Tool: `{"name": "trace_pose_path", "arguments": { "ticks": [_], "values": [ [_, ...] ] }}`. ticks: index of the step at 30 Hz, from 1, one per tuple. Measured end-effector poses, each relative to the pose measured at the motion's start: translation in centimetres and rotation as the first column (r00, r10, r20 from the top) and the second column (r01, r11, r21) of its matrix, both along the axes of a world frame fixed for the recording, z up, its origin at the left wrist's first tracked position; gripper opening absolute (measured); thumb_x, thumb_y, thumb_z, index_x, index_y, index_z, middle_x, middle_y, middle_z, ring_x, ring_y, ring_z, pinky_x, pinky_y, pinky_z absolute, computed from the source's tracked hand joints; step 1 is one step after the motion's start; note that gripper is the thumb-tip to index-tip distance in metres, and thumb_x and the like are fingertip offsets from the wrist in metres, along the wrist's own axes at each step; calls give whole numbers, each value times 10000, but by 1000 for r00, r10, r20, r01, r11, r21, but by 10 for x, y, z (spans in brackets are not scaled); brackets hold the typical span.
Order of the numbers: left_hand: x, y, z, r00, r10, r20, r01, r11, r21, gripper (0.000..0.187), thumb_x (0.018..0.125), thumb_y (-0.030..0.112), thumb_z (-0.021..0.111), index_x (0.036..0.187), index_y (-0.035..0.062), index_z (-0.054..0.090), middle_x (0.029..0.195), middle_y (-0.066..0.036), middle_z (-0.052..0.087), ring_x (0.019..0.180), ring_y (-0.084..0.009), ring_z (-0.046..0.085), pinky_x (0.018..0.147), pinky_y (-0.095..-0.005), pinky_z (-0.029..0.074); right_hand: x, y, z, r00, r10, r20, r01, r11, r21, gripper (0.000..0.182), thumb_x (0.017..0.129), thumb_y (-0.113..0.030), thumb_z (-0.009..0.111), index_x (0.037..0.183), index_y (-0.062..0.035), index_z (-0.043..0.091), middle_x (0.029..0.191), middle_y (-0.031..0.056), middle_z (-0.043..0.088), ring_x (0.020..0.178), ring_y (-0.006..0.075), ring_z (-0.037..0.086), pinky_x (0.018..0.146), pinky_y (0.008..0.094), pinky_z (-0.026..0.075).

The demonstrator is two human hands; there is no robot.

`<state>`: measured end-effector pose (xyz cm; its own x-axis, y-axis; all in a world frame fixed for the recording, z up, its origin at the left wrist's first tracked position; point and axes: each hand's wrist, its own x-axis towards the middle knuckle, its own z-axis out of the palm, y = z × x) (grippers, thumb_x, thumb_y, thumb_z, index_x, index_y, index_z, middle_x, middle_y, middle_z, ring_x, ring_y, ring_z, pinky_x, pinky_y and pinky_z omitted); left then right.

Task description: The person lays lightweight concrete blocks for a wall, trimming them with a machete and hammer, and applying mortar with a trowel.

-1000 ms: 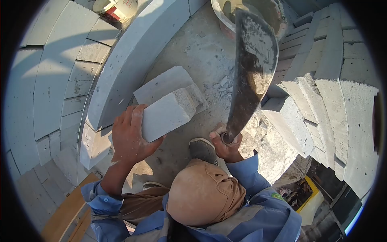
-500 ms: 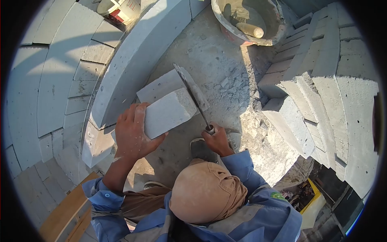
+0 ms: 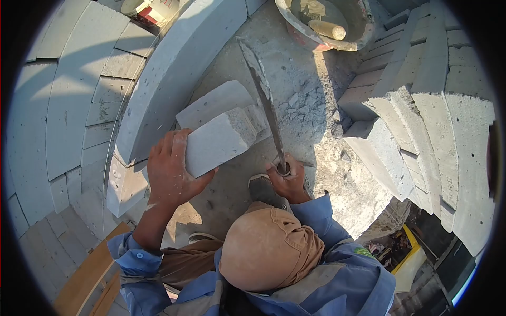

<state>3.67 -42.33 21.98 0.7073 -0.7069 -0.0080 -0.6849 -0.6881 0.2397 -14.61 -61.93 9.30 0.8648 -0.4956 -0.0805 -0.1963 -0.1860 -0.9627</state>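
Note:
My left hand (image 3: 171, 168) grips the near left end of a grey lightweight block (image 3: 216, 142), thumb along its lower edge and fingers over its far side. The block's right end is rough and stepped. It rests across another pale block (image 3: 217, 104) lying on the ground. My right hand (image 3: 288, 180) is closed around the round tubular handle of a machete-like tool. Its long, dusty blade (image 3: 270, 110) points away from me, just right of the block's rough end and apart from it.
A curved low block wall (image 3: 163, 79) runs along the left. Stacked blocks (image 3: 421, 121) stand on the right. A mortar basin (image 3: 361, 39) holds a tool with a rounded handle (image 3: 328, 29). A bucket (image 3: 153, 11) stands at the upper left. Rubble (image 3: 305, 105) covers the ground.
The blade has moved right, away from the block's rough end, and turned to show more of its flat side. My right hand shifted slightly right. My left hand stays on the block.

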Motion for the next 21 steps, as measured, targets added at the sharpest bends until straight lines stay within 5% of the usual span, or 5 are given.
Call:
{"name": "trace_pose_path", "arguments": {
  "ticks": [4,6,12,18,21],
  "values": [
    [-1,0,1,1000,-16,20,17,1000,-17,798,615,392,881,1260,75,534,1117,-139,595,995,-331,617,827,-451,455,-7,6,-41,973,-53,225,61,998,-29,135,836,-97,729,816,-43,608,683,121,596,597,246,632,575,340,478],
    [-2,-1,0,1000,-3,21,3,1000,11,810,617,388,883,1272,76,525,1131,-139,592,1001,-332,616,836,-455,454,-7,7,-54,935,76,-347,-67,997,38,144,841,-82,732,804,-49,597,674,118,586,585,252,626,566,336,473],
    [-1,-1,0,1000,-7,19,7,1000,28,815,626,383,880,1286,73,515,1156,-141,582,1016,-334,611,843,-463,454,-2,0,-12,995,-19,98,22,999,-27,197,851,-115,726,798,-18,563,634,80,565,590,129,517,592,344,448],
    [-2,-2,0,1000,18,-20,-17,999,49,825,616,386,887,1284,71,519,1156,-138,582,1009,-336,610,841,-463,455,-6,11,-55,967,9,-255,-5,1000,14,220,868,-70,732,760,-36,544,617,73,555,530,102,499,523,300,414],
    [-3,-3,0,999,-4,46,2,999,42,832,612,392,889,1286,73,521,1142,-138,579,999,-341,608,835,-466,455,-9,4,-24,997,42,-63,-40,999,27,198,862,-127,728,802,-21,571,662,93,590,572,136,541,545,331,440]
  ]
}}
